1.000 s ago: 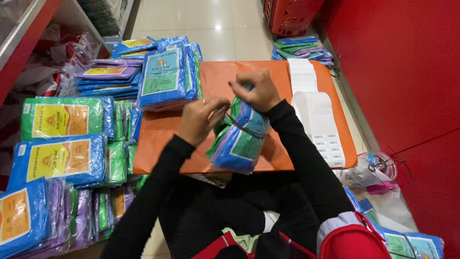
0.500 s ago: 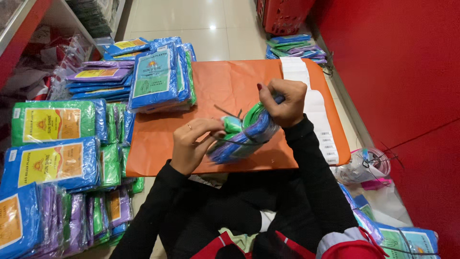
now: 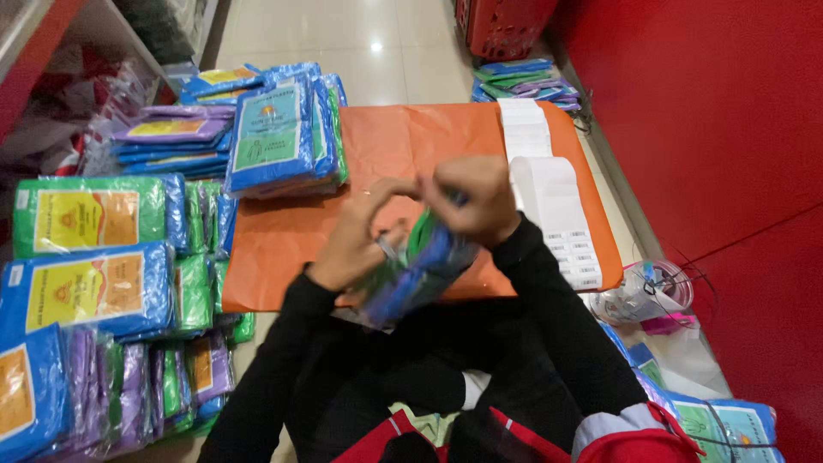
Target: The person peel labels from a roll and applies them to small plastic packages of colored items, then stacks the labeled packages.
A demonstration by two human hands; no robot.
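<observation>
Currently both hands work one bundle of plastic packets (image 3: 411, 274), blue and green, held up above the near edge of the orange sheet (image 3: 300, 249) on the floor. Left hand (image 3: 356, 240) cups the bundle from the left, fingers curled round it; right hand (image 3: 471, 201) sits on top, fingers pressed together and pinching something at the bundle's upper end, too blurred to name. Progress, as a guess: bundle looks gathered but not yet set down; several finished-looking stacks lie left, e.g. blue-green stack (image 3: 279, 137) and purple stack (image 3: 171, 141). White label strips (image 3: 557, 214) lie on the sheet's right side, just beside the right hand. Versus half a second ago: hands have closed in on each other, right hand dropped from higher up toward the left one, bundle tilted more upright. Stacks and strips unchanged.
</observation>
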